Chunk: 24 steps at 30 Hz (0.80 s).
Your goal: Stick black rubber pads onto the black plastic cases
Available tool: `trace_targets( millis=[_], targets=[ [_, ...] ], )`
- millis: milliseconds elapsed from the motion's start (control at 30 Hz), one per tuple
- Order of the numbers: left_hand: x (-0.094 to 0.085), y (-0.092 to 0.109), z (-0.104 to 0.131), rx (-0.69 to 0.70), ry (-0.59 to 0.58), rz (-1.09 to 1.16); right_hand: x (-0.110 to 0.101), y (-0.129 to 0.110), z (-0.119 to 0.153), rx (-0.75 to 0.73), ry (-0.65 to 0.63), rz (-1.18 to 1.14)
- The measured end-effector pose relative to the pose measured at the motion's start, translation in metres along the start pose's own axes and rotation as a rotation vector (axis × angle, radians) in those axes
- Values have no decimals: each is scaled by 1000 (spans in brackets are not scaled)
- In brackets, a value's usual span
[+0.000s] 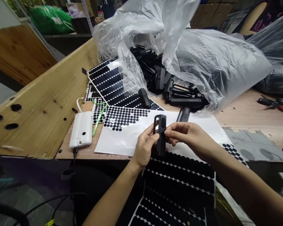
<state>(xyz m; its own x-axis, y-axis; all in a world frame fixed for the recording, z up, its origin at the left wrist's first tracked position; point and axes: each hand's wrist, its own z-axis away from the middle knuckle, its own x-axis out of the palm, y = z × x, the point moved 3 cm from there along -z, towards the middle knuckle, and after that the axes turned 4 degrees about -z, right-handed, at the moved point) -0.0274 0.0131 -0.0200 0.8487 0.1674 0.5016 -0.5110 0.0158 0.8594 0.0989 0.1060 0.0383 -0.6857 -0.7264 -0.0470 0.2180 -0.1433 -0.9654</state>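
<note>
My left hand (145, 146) grips a black plastic part (161, 138) with a textured face and an open slot along its left side. The part is upright over a white sheet (122, 142) bearing rows of black round stickers. My right hand (184, 133) is closed at the part's right edge, thumb and index finger pinched together; whatever is between them is too small to make out. Just behind my right hand lies another black part (184, 114). Below my hands, a sheet of black round stickers (179, 175) hangs over the table's front edge.
Clear plastic bags (217, 62) stand behind a pile of black parts (155, 72). One single part (144, 98) lies on a sticker sheet (108, 83). To the left are a white power bank (81, 128) with cables and a wooden board (49, 103). Pliers (277, 103) lie at right.
</note>
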Motion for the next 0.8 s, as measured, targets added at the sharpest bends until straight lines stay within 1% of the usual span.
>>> trace_targets(
  millis=[233,367,567,667,733,800],
  targets=[
    [1,1,0,10,-13,21,0,-2,4,-33,12,79],
    [2,2,0,-3,5,24,2,-5,7,-67,37,177],
    [1,2,1,-4,-3,15,4,-6,11,-121,84,339],
    [3,4,1,24,-10,-25,5,-5,13,-169,101,370],
    [4,6,1,57,-8,-76,4,-4,11,-209,86,366],
    [5,8,1,75,0,-99,-4,-1,5,-205,86,377]
  ],
)
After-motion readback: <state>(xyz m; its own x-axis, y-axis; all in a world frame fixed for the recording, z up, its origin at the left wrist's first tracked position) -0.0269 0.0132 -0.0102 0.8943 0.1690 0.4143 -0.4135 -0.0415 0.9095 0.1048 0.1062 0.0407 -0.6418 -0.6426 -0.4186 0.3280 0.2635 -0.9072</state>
